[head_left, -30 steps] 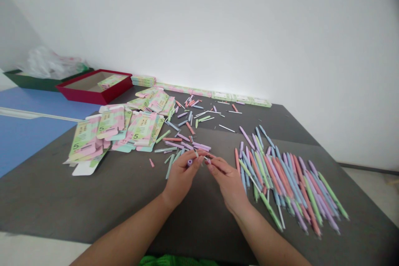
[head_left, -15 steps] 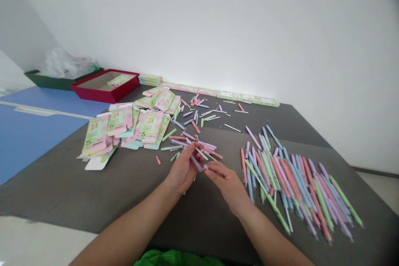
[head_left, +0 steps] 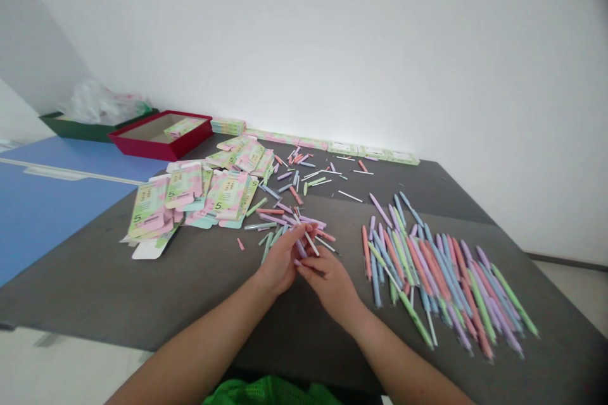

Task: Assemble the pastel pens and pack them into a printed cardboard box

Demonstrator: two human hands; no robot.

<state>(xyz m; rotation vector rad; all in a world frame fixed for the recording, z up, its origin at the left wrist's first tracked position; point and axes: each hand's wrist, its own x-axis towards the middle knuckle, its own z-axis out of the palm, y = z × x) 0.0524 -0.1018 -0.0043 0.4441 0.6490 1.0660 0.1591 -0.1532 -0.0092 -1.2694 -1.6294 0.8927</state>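
My left hand (head_left: 279, 269) and my right hand (head_left: 330, 285) meet at the middle of the dark grey table (head_left: 142, 291). Their fingers close together on a lilac pen barrel (head_left: 301, 248), partly hidden by my fingers. A thin white pen refill (head_left: 311, 242) lies just beyond my fingertips; I cannot tell if it touches the barrel. Loose pastel pen parts (head_left: 289, 193) are scattered ahead of my hands. A large heap of assembled pastel pens (head_left: 437, 285) lies to the right of my right hand. Flat printed pink-and-green cartons (head_left: 228, 196) lie to the left.
A red cardboard box (head_left: 159, 142) and a green tray (head_left: 71, 130) holding a plastic bag stand at the far left. A row of flat cartons (head_left: 342, 149) lines the table's back edge by the white wall. A blue surface (head_left: 61, 202) adjoins the table's left side.
My hands have come closer together, and the fingers of both now meet at the lilac barrel. The whole view has shifted slightly as my head moved.
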